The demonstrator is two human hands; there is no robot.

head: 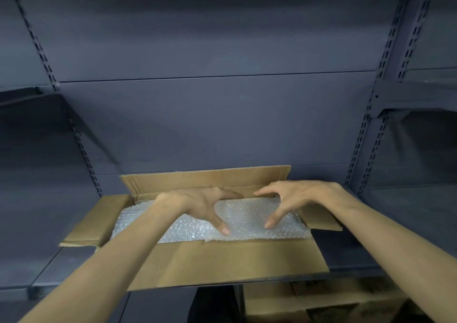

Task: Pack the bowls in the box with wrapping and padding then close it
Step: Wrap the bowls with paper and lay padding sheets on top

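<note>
A long brown cardboard box [222, 261] lies on a grey shelf with all its flaps folded outward. Bubble wrap [249, 220] fills its inside and hides whatever lies below; no bowl shows. My left hand [205, 205] reaches in from the left, its spread fingers and thumb pressing on the top sheet near the middle. My right hand [291, 196] hovers over the right half, fingers spread and bent, the fingertips touching the wrap.
The grey metal shelf [44, 273] carries the box; a back panel and slotted uprights [371, 130] stand behind. Another shelf [420, 95] sticks out at the upper right. More cardboard boxes [309, 303] sit below the shelf edge.
</note>
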